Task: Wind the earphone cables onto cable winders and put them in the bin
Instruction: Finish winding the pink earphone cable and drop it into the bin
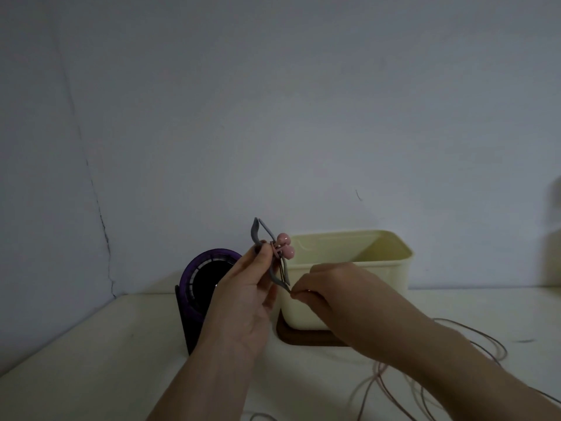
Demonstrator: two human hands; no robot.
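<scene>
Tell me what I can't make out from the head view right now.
Head view only:
Bin floor: hidden by its front wall and the right hand.
Turns on the winder: too small and dim; left hand covers its middle.
Where the cable ends: cut off by right and bottom edges.

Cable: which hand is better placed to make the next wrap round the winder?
Right. The right hand pinches the cable at the lower tip of the winder, and the slack lies on the table on its side. The left hand grips the winder beside the earbuds, steadying it.
</scene>
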